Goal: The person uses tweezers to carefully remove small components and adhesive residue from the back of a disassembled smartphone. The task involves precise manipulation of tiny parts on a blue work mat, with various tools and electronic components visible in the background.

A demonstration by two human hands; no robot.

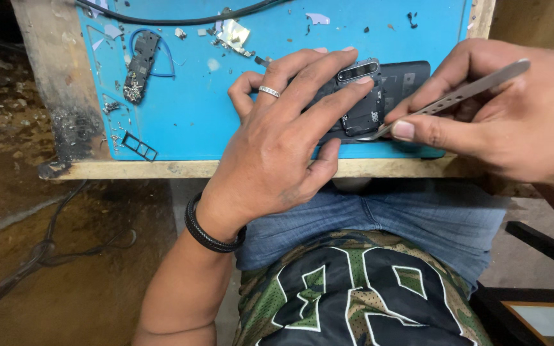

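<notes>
Head view, looking down on a workbench. Blue mat (187, 96): fills the upper frame and rests on a wooden bench (161, 168). Opened phone (379, 96): upper centre, lying flat on the mat, back cover off. Left hand (283, 141): centre, fingers spread and pressed on the phone. Right hand (501, 109): upper right, pinched shut on metal tweezers (456, 96), their tip at the phone's lower edge. Small circuit board (141, 64), black tray frame (139, 146), loose screws: upper left.
</notes>
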